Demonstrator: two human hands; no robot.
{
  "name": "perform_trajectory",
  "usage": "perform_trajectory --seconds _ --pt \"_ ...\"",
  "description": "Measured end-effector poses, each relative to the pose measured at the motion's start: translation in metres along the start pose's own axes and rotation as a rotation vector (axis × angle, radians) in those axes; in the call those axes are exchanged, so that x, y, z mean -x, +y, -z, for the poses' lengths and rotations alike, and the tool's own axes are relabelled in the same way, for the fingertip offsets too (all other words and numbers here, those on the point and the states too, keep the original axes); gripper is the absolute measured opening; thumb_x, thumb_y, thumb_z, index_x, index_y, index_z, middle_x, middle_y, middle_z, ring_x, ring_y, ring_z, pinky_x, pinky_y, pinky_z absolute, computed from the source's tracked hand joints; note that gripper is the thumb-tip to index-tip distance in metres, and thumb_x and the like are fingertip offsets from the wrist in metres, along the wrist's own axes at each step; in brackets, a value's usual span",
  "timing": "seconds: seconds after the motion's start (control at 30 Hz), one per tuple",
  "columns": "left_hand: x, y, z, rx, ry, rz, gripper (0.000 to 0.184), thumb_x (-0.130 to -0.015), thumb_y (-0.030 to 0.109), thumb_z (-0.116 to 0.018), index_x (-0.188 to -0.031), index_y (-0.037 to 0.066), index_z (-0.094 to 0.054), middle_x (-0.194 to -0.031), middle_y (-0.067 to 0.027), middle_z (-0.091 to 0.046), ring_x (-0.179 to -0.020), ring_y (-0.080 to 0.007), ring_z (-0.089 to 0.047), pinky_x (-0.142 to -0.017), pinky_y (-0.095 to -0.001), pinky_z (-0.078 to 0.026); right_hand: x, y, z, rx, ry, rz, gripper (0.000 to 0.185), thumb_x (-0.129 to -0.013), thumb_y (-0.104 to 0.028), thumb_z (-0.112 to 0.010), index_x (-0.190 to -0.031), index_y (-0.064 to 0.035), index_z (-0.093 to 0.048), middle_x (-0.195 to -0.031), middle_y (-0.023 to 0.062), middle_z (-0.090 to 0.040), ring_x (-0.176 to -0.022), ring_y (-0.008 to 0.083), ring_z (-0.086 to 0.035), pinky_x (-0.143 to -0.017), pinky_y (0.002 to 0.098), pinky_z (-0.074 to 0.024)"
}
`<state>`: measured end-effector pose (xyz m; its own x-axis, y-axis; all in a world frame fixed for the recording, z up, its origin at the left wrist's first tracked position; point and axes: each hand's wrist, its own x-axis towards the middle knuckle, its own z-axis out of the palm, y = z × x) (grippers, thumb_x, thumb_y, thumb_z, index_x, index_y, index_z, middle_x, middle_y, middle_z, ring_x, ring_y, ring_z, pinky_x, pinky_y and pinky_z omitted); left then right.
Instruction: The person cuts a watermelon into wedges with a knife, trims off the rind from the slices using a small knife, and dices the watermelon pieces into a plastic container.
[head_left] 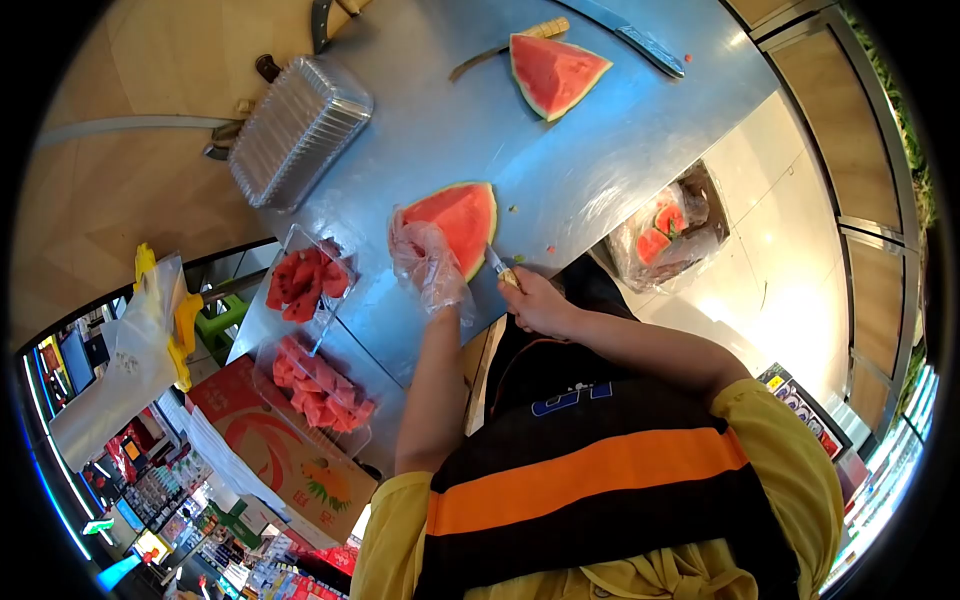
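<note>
My left hand [430,268], in a clear plastic glove, grips the left side of a watermelon wedge [468,218] that lies on the metal table. The fingertips are partly hidden by the crumpled glove. Wrapped round the handle of a small knife [493,258] is my bare right hand [540,303]. The knife's blade points at the wedge's lower right edge and seems to touch the rind. To the left, a clear tub holds dark red watermelon pieces [305,283]. Nearer to me, another clear tub holds lighter watermelon chunks [318,388].
Farther back on the metal table [430,110] lie another watermelon wedge [557,78], a wooden-handled knife [543,29] and a long knife [640,42]. Stacked clear containers [298,130] stand at left. A lined bin [665,235] with watermelon scraps stands right; a cardboard box [285,450] sits lower left.
</note>
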<state>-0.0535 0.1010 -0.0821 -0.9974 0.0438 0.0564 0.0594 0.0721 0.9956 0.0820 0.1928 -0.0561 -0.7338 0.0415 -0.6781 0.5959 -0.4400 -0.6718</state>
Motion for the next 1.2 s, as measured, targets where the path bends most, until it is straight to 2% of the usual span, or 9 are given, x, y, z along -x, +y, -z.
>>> perform_trajectory --seconds 0.2,0.4,0.47,0.7,0.8,0.9,1.07,1.1,1.2 --pt "-0.012 0.033 0.008 0.147 -0.119 0.206 0.051 -0.086 0.006 -0.061 -0.133 -0.002 -0.043 -0.080 0.0031 -0.050 -0.059 -0.0039 -0.041 -0.052 -0.0164 -0.039 0.012 -0.058 0.037 0.029 -0.226 -0.318 0.020 -0.097 -0.028 -0.047 -0.093 -0.0090 -0.042 -0.068 0.0005 -0.040 -0.047 0.0077 -0.036 -0.040 0.0232 -0.0327" --pt "-0.013 0.006 0.017 0.031 -0.238 0.063 0.048 -0.086 0.005 -0.058 -0.132 0.000 -0.045 -0.097 0.0003 -0.052 -0.066 -0.0051 -0.044 -0.058 -0.0172 -0.043 0.017 -0.057 0.018 -0.060 -0.127 -0.356 0.022 -0.098 -0.028 -0.046 -0.093 -0.0079 -0.039 -0.070 0.0023 -0.042 -0.049 0.0085 -0.039 -0.040 0.0235 -0.0333" --pt "-0.003 0.021 0.006 0.178 -0.118 0.243 0.047 -0.086 0.005 -0.057 -0.131 0.000 -0.046 -0.104 -0.0017 -0.052 -0.073 -0.0071 -0.047 -0.069 -0.0203 -0.046 0.017 -0.044 0.007 -0.052 -0.097 -0.303 0.022 -0.098 -0.028 -0.046 -0.094 -0.0075 -0.039 -0.069 0.0024 -0.042 -0.048 0.0087 -0.039 -0.040 0.0237 -0.0340" --pt "0.002 -0.009 0.001 -0.259 -0.022 -0.010 0.048 -0.086 0.011 -0.057 -0.132 0.002 -0.046 -0.125 -0.0115 -0.047 -0.097 -0.0179 -0.054 -0.085 -0.0287 -0.046 0.014 -0.013 -0.032 -0.043 0.056 -0.165 0.019 -0.098 -0.028 -0.046 -0.097 -0.0100 -0.040 -0.068 0.0013 -0.041 -0.046 0.0072 -0.037 -0.039 0.0233 -0.0337" --pt "0.006 0.001 -0.004 -0.143 0.007 0.100 0.049 -0.087 0.014 -0.058 -0.133 0.003 -0.046 -0.133 -0.0147 -0.041 -0.106 -0.0209 -0.053 -0.087 -0.0309 -0.046 0.014 -0.011 -0.033 -0.072 0.055 -0.145 0.019 -0.098 -0.028 -0.045 -0.098 -0.0095 -0.040 -0.068 0.0009 -0.041 -0.046 0.0073 -0.037 -0.040 0.0234 -0.0342" --pt "0.010 0.005 -0.007 0.007 0.032 0.167 0.050 -0.087 0.016 -0.059 -0.134 0.003 -0.045 -0.137 -0.0159 -0.038 -0.118 -0.0233 -0.047 -0.095 -0.0328 -0.043 0.019 -0.022 -0.019 -0.053 0.031 -0.145 0.025 -0.097 -0.029 -0.047 -0.091 -0.0055 -0.041 -0.069 0.0046 -0.046 -0.047 0.0110 -0.045 -0.041 0.0274 -0.0394" --pt "0.013 0.022 -0.011 -0.384 -0.032 0.042 0.059 -0.088 0.025 -0.059 -0.136 -0.001 -0.039 -0.146 -0.0203 -0.029 -0.137 -0.0305 -0.026 -0.107 -0.0381 -0.030 0.017 -0.030 0.006 0.125 0.003 -0.131 0.027 -0.096 -0.030 -0.049 -0.092 -0.0031 -0.045 -0.067 0.0043 -0.048 -0.050 0.0113 -0.048 -0.044 0.0268 -0.0414" --pt "0.012 0.021 -0.009 -0.384 -0.033 0.040 0.059 -0.088 0.025 -0.059 -0.136 -0.001 -0.039 -0.146 -0.0203 -0.029 -0.137 -0.0305 -0.026 -0.107 -0.0381 -0.030 0.016 -0.033 0.015 0.302 0.005 -0.085 0.028 -0.095 -0.030 -0.050 -0.092 -0.0022 -0.046 -0.066 0.0043 -0.049 -0.051 0.0114 -0.050 -0.044 0.0269 -0.0421" --pt "0.007 0.019 -0.003 -1.086 0.025 -0.426 0.059 -0.087 0.014 -0.061 -0.136 -0.006 -0.035 -0.131 -0.0183 -0.047 -0.095 -0.0198 -0.056 -0.080 -0.0265 -0.050 0.013 -0.043 0.039 0.276 -0.046 -0.063 0.029 -0.094 -0.030 -0.052 -0.090 -0.0008 -0.049 -0.065 0.0044 -0.051 -0.048 0.0118 -0.050 -0.042 0.0280 -0.0417"
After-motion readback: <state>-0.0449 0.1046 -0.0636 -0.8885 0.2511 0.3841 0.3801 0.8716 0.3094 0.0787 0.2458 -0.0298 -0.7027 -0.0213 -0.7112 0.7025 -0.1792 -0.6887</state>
